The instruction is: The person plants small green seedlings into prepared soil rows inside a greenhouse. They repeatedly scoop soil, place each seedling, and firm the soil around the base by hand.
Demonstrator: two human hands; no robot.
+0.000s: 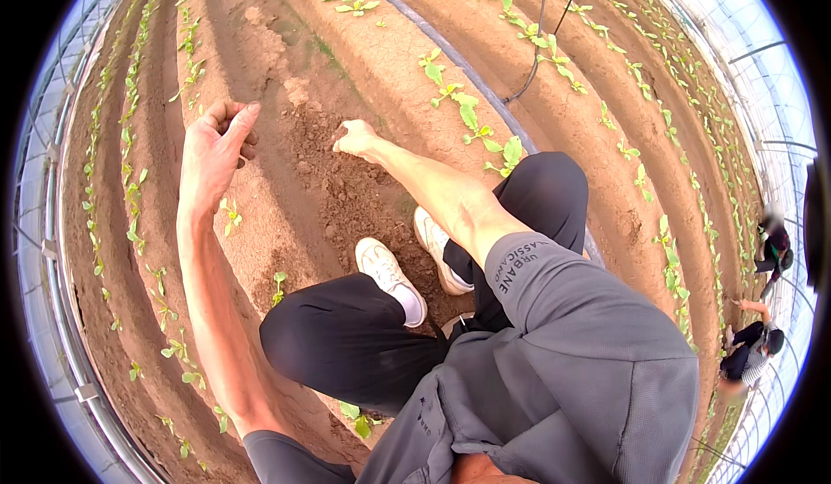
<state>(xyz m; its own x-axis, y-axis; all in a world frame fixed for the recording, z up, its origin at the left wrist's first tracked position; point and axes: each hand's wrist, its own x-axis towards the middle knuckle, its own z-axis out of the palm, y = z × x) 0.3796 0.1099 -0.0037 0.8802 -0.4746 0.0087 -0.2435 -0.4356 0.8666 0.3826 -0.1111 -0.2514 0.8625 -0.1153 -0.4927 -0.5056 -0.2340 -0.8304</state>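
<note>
Loose soil (348, 196) runs lengthwise along the furrow (299, 61), beside the right grip (340, 139); I cannot tell either grip's closure.

I am wearing a grey shirt (597, 376) with dark lettering (525, 251) on its sleeve (535, 278), black trousers (346, 341) and cream-white shoes (379, 263). The soil (346, 191) is showing brown, the seedlings (468, 115) are showing bright green, and the hose (472, 72) is looking bluish grey.

My left hand (212, 142), fingers (222, 110) curled, thumb (241, 125) extended; my right hand (356, 140), right arm (437, 190) outstretched, finger detail unclear.
</note>
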